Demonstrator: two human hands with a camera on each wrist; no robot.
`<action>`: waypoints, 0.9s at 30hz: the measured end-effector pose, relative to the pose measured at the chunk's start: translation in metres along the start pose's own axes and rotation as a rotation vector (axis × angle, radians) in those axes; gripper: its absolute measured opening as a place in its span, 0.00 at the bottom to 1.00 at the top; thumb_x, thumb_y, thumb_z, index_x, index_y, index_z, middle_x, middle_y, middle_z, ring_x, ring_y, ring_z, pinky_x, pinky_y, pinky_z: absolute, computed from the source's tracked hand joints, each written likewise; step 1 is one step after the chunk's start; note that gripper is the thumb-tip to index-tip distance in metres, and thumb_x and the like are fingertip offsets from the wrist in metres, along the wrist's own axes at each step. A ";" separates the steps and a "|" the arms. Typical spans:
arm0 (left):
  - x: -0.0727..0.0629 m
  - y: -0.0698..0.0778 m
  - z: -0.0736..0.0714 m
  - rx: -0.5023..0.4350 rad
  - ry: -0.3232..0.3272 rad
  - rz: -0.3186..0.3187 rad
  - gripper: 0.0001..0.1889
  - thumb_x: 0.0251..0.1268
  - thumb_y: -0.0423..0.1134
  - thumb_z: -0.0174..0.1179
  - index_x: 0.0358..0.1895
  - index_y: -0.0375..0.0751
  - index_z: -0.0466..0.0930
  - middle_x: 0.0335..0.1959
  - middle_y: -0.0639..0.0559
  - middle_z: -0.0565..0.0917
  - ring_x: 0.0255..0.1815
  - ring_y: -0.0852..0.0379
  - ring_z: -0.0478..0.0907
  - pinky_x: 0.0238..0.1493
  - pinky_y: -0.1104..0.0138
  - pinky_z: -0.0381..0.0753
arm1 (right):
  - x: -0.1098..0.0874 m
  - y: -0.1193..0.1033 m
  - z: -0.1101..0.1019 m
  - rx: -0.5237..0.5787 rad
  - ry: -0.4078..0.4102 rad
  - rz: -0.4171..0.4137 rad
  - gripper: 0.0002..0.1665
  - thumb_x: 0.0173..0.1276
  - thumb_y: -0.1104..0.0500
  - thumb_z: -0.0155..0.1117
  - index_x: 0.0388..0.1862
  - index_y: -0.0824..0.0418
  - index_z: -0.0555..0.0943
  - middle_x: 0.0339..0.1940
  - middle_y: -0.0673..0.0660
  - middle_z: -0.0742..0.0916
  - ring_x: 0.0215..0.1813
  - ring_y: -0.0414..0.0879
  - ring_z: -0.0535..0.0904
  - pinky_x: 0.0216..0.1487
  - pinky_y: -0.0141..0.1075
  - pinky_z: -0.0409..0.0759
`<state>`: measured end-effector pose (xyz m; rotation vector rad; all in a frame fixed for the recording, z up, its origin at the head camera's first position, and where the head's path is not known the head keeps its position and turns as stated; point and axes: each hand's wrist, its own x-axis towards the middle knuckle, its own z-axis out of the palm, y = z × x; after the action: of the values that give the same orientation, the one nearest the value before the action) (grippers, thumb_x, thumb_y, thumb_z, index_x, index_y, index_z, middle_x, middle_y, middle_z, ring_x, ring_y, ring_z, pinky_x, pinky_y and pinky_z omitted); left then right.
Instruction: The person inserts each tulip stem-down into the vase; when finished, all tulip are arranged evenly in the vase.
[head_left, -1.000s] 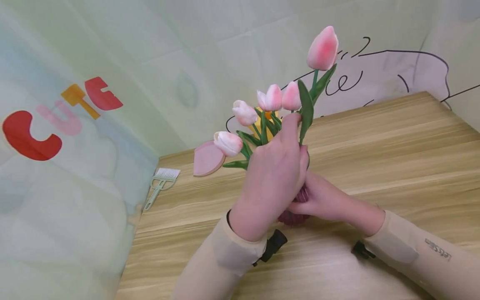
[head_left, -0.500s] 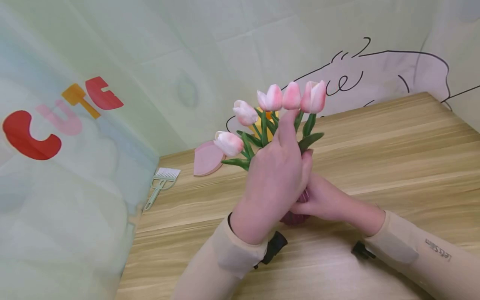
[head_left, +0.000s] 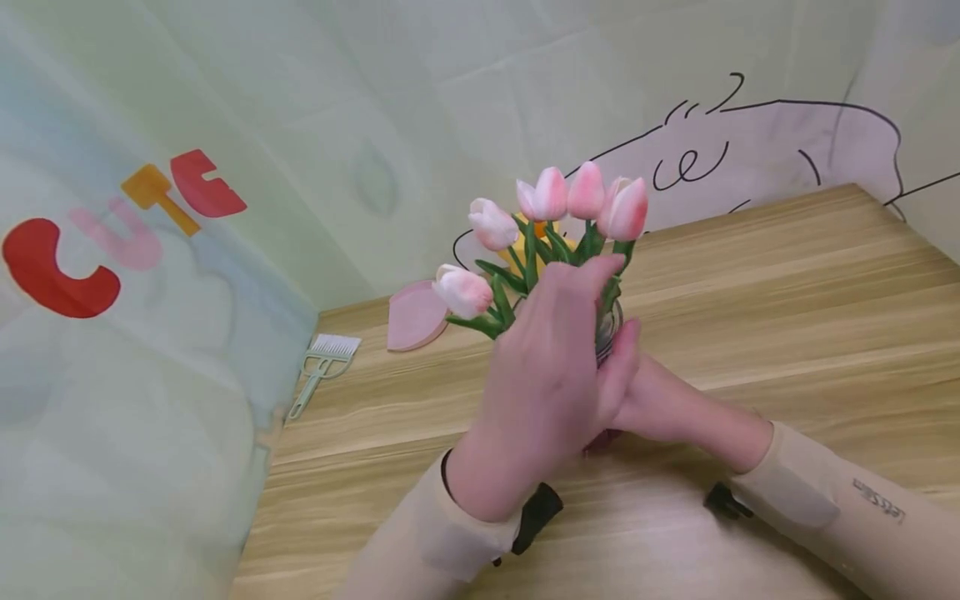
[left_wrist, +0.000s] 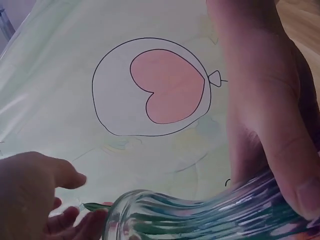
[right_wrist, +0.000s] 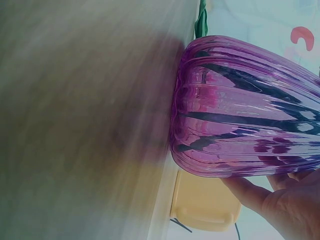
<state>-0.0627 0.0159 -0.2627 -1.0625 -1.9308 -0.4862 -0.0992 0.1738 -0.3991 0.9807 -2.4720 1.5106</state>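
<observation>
In the head view several pink and white artificial tulips (head_left: 587,190) with green leaves stand in a ribbed glass vase (head_left: 611,329). My right hand (head_left: 660,404) grips the vase by its side; its fingers show against the purple lower glass (right_wrist: 235,110) in the right wrist view. My left hand (head_left: 536,375) is at the vase's mouth, in front of the stems. The left wrist view shows that left hand (left_wrist: 30,195) with thumb and fingers apart beside the clear rim. A leaf tip (left_wrist: 95,205) shows near its fingertips. Most stems are hidden behind the left hand.
On the wood-grain table (head_left: 787,317), a pink flat piece (head_left: 416,317) lies at the back left, near a pale green comb-like brush (head_left: 324,367). A yellow object (head_left: 519,258) stands behind the tulips. Printed fabric walls (head_left: 337,167) border the table.
The rightmost tulip has come down from high above the others to their level among them. My left hand has since lowered slightly, and its thumb and fingers have spread. The right hand stays on the vase.
</observation>
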 end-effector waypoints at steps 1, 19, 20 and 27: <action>-0.002 0.000 -0.003 -0.011 0.041 0.059 0.22 0.63 0.34 0.63 0.59 0.31 0.71 0.38 0.46 0.77 0.31 0.54 0.75 0.30 0.70 0.80 | 0.000 0.000 0.000 0.003 0.003 -0.008 0.25 0.67 0.62 0.72 0.60 0.55 0.75 0.48 0.45 0.84 0.49 0.40 0.78 0.55 0.35 0.80; -0.091 -0.029 -0.050 -0.114 0.055 0.070 0.09 0.70 0.34 0.54 0.39 0.36 0.84 0.24 0.56 0.82 0.19 0.65 0.75 0.19 0.77 0.74 | -0.002 -0.004 0.001 0.035 -0.003 0.115 0.50 0.60 0.47 0.82 0.75 0.48 0.62 0.65 0.51 0.82 0.66 0.48 0.80 0.68 0.51 0.78; -0.099 -0.032 -0.052 -0.093 0.040 0.010 0.08 0.70 0.35 0.55 0.40 0.36 0.84 0.23 0.55 0.82 0.18 0.65 0.73 0.18 0.77 0.72 | -0.001 -0.004 0.001 0.034 -0.006 0.122 0.50 0.60 0.47 0.82 0.75 0.48 0.62 0.65 0.52 0.82 0.66 0.48 0.80 0.68 0.52 0.78; -0.152 -0.053 -0.068 0.198 -0.533 -0.522 0.15 0.64 0.45 0.70 0.50 0.46 0.82 0.32 0.57 0.82 0.20 0.64 0.73 0.18 0.71 0.67 | 0.001 -0.006 0.002 0.031 -0.032 0.161 0.49 0.61 0.46 0.81 0.74 0.48 0.62 0.65 0.52 0.82 0.66 0.48 0.80 0.67 0.52 0.79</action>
<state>-0.0317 -0.1341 -0.3472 -0.5822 -2.6874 -0.2929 -0.0967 0.1698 -0.3953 0.8348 -2.6146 1.5945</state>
